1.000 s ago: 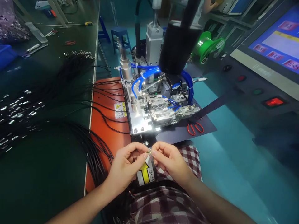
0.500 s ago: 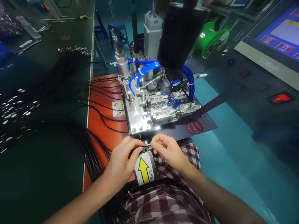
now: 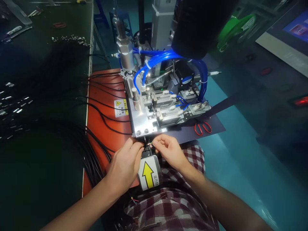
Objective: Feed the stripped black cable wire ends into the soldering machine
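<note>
Thin coloured wires [image 3: 150,145] lie between my fingertips, just above a small black fixture [image 3: 147,151] at the machine's front edge. My left hand [image 3: 126,163] is pinched at the left side of the fixture; what its fingertips hold is hidden. From the right, my right hand [image 3: 169,150] pinches the ends of the wires with thumb and forefinger. Below the fixture is a white plate with a yellow arrow [image 3: 148,175]. Behind my hands stands a metal machine [image 3: 166,109] with blue tubes [image 3: 163,56].
Black cables [image 3: 93,160] run over the orange mat [image 3: 101,118] on the left. Red-handled scissors [image 3: 202,128] lie on the dark sheet at the right. A black cylinder [image 3: 199,29] hangs over the machine. A screen [image 3: 298,30] and green spool [image 3: 235,29] are at the upper right.
Both hands have moved slightly up, closer to the machine's front edge. More of the black fixture shows between them. The view has shifted a little.
</note>
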A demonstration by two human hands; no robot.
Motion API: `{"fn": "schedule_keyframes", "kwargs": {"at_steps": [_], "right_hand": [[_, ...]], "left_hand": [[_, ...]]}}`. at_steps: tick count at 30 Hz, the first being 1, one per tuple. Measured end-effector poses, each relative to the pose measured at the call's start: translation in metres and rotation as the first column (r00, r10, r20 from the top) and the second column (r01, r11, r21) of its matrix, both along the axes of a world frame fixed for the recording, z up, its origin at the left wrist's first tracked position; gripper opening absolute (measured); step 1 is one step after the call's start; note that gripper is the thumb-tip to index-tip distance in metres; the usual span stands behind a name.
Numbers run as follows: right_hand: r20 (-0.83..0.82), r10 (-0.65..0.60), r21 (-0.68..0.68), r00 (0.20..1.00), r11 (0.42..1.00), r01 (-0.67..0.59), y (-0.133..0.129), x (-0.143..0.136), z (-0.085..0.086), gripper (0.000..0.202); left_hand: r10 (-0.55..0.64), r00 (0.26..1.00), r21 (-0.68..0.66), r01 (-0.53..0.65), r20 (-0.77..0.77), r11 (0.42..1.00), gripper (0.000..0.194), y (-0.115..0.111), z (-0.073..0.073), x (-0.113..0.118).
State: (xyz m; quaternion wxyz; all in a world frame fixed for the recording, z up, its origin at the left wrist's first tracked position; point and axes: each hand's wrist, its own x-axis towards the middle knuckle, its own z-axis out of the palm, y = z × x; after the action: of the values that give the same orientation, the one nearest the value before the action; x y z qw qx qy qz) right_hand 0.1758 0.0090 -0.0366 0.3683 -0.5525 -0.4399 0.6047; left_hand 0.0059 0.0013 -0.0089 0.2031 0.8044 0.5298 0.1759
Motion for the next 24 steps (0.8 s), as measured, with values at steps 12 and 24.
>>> {"fn": "schedule_keyframes", "kwargs": {"at_steps": [12, 24], "right_hand": [[0.182, 0.117, 0.49, 0.976, 0.85, -0.193, -0.02, 0.007, 0.034, 0.011], [0.455, 0.034, 0.699, 0.89, 0.606, -0.381, -0.023, 0.015, 0.041, 0.009]], "left_hand": [[0.121, 0.93, -0.696, 0.168, 0.346, 0.698, 0.023, 0.005, 0.042, -0.003], [0.515, 0.695, -0.864, 0.376, 0.502, 0.336, 0.017, 0.003, 0.034, -0.002]]}}
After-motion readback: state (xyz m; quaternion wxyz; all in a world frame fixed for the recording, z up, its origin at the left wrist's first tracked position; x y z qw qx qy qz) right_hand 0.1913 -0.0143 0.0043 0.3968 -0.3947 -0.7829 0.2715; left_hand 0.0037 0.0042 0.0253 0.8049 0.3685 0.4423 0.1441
